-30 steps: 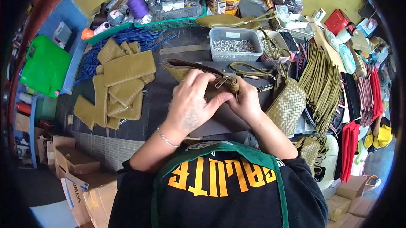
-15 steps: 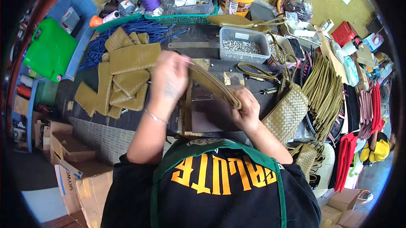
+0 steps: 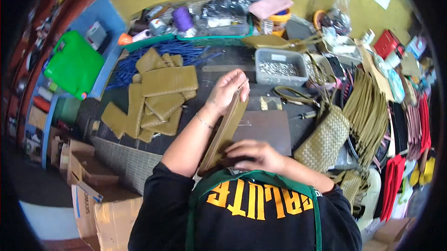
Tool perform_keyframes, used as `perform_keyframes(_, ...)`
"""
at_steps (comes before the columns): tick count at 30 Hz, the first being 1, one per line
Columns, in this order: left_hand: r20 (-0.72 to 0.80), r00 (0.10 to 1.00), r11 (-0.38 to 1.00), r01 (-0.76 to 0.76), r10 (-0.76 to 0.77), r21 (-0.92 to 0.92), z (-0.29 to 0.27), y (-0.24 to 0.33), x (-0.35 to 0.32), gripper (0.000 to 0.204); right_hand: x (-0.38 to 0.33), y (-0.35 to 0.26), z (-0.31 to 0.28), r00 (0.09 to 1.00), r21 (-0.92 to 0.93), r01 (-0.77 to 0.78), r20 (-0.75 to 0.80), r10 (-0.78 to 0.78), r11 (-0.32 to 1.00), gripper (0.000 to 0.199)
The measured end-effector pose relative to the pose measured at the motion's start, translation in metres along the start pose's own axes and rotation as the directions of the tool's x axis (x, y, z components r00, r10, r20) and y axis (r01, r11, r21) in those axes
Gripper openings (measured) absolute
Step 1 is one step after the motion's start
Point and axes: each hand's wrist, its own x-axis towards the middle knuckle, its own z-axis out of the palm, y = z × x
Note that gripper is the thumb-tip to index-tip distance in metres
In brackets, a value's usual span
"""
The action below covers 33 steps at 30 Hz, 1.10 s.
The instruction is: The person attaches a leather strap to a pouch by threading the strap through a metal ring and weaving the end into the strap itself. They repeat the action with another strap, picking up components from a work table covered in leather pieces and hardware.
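Observation:
An olive pouch (image 3: 232,123) with what looks like a zipper along its edge stands tilted in front of my chest. The fingers of my left hand (image 3: 229,90) pinch its upper end. My right hand (image 3: 256,154) is beside the pouch's lower end, its fingers stretched out and a little blurred; whether they touch it I cannot tell. Beyond my right hand lies a flat brown board (image 3: 267,130). To the left of my left arm is a loose pile of olive woven pouches (image 3: 170,81).
A clear tub of small metal parts (image 3: 280,68) sits at the back. On the right are a woven olive bag (image 3: 324,134) and a bundle of olive straps (image 3: 366,111). Blue strips (image 3: 125,67) lie behind the pile. A cardboard box (image 3: 118,220) stands at lower left.
The pouch has turned from slanting across to pointing nearly away from me. My right hand has let go of its near end and moved down toward my chest. The view has shifted.

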Motion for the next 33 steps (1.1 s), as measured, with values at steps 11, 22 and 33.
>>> perform_keyframes(11,-0.106,0.973,0.885,0.228,-0.203,0.406,0.078,-0.02,-0.028,0.025,-0.02,-0.003,-0.039,0.675,0.593,-0.117,-0.541,0.502,0.797,0.013)
perform_keyframes(22,0.107,0.944,0.893,0.252,-0.312,0.373,0.065,-0.008,-0.058,0.022,-0.036,-0.006,-0.073,0.791,0.029,-0.372,-0.513,0.333,0.928,0.015)
perform_keyframes(33,0.037,0.954,0.944,0.29,-0.299,0.156,0.064,-0.014,-0.055,0.022,-0.165,0.09,-0.272,-0.196,0.102,-0.97,-0.865,0.461,-0.222,0.042)
